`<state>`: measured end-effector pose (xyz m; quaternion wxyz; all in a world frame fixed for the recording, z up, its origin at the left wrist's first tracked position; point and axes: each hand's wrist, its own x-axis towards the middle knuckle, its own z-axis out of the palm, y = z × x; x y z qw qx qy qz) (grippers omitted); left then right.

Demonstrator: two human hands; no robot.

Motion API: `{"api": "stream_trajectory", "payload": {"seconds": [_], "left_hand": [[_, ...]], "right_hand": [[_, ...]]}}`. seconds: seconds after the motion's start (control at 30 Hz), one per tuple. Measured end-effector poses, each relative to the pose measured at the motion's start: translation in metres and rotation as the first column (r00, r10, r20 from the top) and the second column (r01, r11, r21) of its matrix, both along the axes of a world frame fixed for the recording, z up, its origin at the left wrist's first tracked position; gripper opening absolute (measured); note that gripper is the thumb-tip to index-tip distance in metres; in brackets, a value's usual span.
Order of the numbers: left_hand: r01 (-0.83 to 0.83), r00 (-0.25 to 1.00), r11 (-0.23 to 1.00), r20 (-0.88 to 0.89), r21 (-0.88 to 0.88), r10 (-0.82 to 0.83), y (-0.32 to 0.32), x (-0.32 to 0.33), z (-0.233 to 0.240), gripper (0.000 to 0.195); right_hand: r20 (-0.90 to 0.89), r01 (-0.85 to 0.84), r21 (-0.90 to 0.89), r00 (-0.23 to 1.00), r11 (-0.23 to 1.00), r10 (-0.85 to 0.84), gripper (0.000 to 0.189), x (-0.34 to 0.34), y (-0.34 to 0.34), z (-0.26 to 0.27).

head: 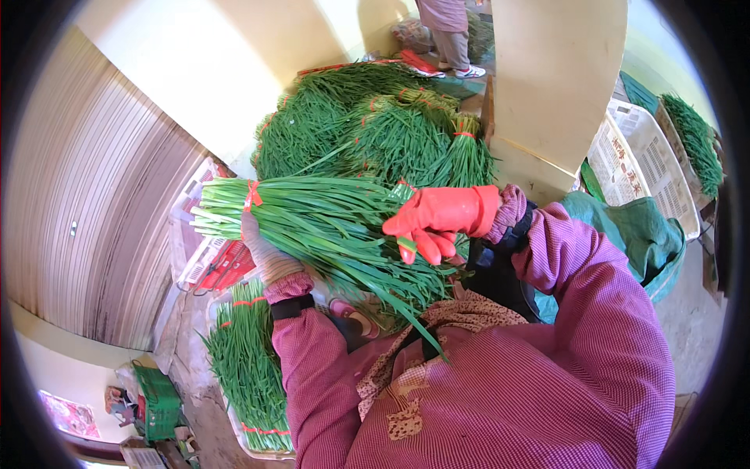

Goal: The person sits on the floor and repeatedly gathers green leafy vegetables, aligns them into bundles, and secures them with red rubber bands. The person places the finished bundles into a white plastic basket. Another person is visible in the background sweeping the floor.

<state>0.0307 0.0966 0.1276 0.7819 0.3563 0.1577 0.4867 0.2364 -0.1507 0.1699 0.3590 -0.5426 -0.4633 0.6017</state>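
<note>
A large bundle of garlic chives [328, 214] lies across the view in front of me, bound near its pale stem ends by a red tie [252, 196]. My left hand [263, 249], in a greyish knit glove, grips it from below at the tie. Its long green leaves spread right and hang down toward my lap. My right hand [448, 217] wears a red rubber glove and is over the leaf ends, fingers bent downward. A yellowish-green leaf piece [406, 244] lies against its fingertips; whether they pinch it is unclear.
Tied chive bundles [375, 123] are heaped ahead by the wall. More fill a white crate [252, 448] at lower left. Red plastic baskets [231, 264] stand left, near a corrugated shutter [105, 193]. White crates [662, 158] and a green sack [638, 234] are right. Another person [451, 35] stands beyond the heap.
</note>
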Motion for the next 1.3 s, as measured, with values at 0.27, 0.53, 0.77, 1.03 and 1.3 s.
{"api": "stream_trajectory", "payload": {"seconds": [0.27, 0.53, 0.77, 1.03, 1.3], "left_hand": [[0.017, 0.998, 0.999, 0.054, -0.042, -0.015, -0.008, -0.001, 0.002, 0.056], [-0.054, 0.994, 0.992, -0.089, 0.111, 0.064, -0.009, 0.010, -0.010, 0.059], [0.108, 0.987, 0.994, 0.121, -0.015, -0.105, -0.009, -0.005, -0.010, 0.049], [-0.091, 0.992, 0.992, 0.077, -0.089, 0.098, 0.004, 0.000, -0.021, 0.058], [-0.211, 0.978, 0.975, -0.010, -0.075, 0.211, -0.005, -0.007, -0.019, 0.061]], "right_hand": [[0.166, 0.215, 0.120, 0.958, 0.969, -0.233, 0.051, -0.027, 0.007, 0.007], [0.159, 0.328, 0.358, 0.901, 0.874, -0.404, 0.032, -0.030, 0.045, -0.005], [0.030, 0.085, 0.188, 0.995, 0.978, -0.092, 0.051, -0.006, 0.003, 0.011], [-0.044, 0.131, 0.346, 0.991, 0.929, -0.124, 0.030, -0.025, 0.025, -0.031], [0.172, 0.254, 0.583, 0.890, 0.772, -0.423, 0.025, -0.027, 0.029, -0.047]]}}
